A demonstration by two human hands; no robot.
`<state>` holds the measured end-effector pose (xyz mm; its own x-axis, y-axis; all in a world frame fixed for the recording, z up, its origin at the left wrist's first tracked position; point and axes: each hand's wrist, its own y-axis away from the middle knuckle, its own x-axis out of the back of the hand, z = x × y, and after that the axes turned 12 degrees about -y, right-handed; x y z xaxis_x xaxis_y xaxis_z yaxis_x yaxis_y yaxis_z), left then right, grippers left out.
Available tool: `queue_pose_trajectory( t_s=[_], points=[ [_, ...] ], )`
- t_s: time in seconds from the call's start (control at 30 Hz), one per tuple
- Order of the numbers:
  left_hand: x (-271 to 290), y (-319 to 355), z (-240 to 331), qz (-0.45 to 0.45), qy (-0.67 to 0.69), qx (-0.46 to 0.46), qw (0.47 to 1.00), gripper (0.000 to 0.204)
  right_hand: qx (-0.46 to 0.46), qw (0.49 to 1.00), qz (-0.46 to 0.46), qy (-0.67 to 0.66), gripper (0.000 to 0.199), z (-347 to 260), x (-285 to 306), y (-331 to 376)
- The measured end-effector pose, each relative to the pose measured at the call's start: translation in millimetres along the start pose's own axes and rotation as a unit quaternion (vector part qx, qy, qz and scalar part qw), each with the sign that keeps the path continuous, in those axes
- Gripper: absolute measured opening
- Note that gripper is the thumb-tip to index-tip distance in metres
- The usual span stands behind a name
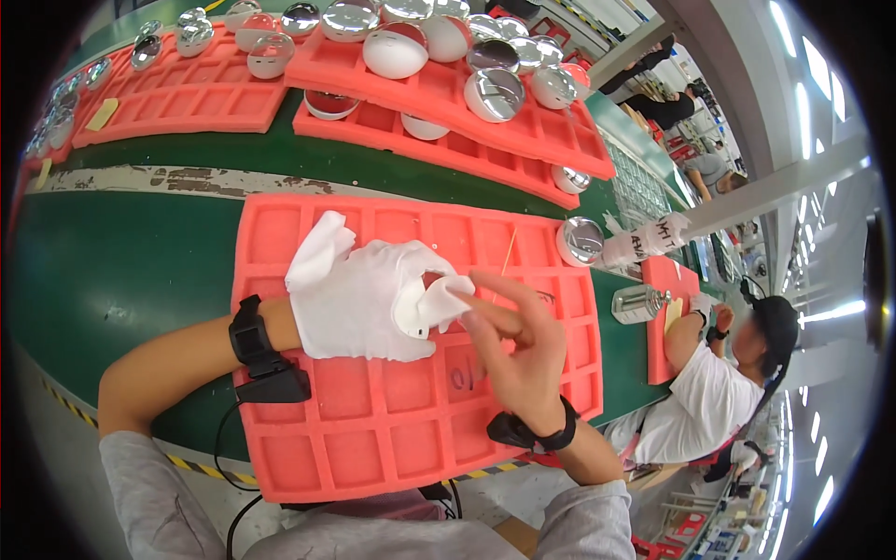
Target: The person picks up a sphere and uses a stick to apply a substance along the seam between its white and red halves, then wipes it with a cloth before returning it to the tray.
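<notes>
My left hand [364, 299] wears a loose white cloth glove and hovers over a red foam tray [373, 439] with square pockets. My bare right hand [513, 341] pinches the fingertips of that white glove [439, 303] between thumb and fingers. Both wrists carry black bands, and a cable runs from the left one. One shiny chrome dome [581, 240] sits in the tray's far right corner; the other pockets I see are bare.
More red foam trays [448, 98] with several chrome and white domes lie beyond, across a green belt [103, 271]. A co-worker in a white shirt [709, 392] sits at right beside another tray [667, 280] and a chrome piece [639, 303].
</notes>
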<state>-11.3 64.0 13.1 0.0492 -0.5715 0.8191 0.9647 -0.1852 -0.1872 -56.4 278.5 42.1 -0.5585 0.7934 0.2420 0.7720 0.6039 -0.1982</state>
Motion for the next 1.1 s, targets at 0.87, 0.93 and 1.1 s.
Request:
queue_pose_trajectory(
  t_s=[0.87, 0.93, 1.1],
  points=[
    [-13, -13, -8, 0.023, 0.096, -0.089, 0.991, 0.034, 0.135, 0.878, -0.125, 0.441, 0.065, -13, -33, 27],
    [-19, -11, -11, 0.048, 0.089, -0.103, 0.990, 0.033, 0.137, 0.861, -0.132, 0.472, 0.064, -14, -34, 36],
    [-18, -6, -10, 0.083, 0.143, -0.050, 0.985, 0.033, 0.135, 0.840, -0.143, 0.505, 0.059, -15, -40, 48]
  ],
)
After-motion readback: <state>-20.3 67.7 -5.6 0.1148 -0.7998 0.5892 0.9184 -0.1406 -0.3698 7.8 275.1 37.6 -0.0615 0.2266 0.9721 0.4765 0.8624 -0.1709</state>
